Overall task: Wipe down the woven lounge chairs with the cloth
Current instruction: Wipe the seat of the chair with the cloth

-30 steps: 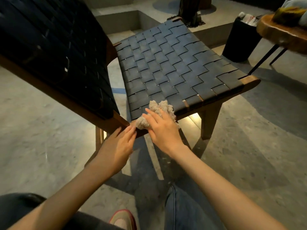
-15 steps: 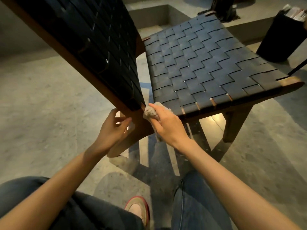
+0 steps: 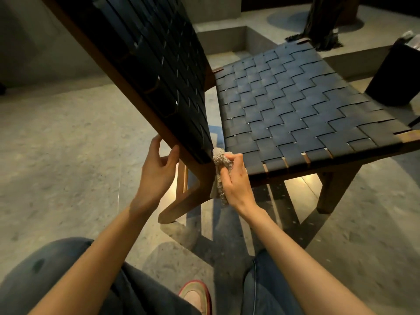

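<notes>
At the junction of seat and backrest, head view, the woven lounge chair (image 3: pixel 295 114) stands on a speckled stone floor (image 3: pixel 56 155), its dark strap weave stretched over a brown wooden frame.

Right hand (image 3: pixel 236 178): fingers curled tight round a bunched beige cloth (image 3: pixel 221 162). The top of the wad is pressed against the lower corner of the backrest (image 3: pixel 163 64), just where the backrest weave ends beside the seat. A loose tail of cloth hangs below the hand, in front of the rear leg (image 3: pixel 188 196).

Left hand (image 3: pixel 159 164): raised to the side rail (image 3: pixel 169 137) of the backrest, thumb on the outer side, fingers curled against the rail's near face, gripping the wood. The two hands are near each other, with the rail's lower end between them.

A black bin (image 3: pixel 395 76) stands beyond the far side of the seat. Blue-jeaned knees and one red-edged shoe (image 3: pixel 195 294) show at the bottom edge. Warm light falls on the floor beneath the seat.
</notes>
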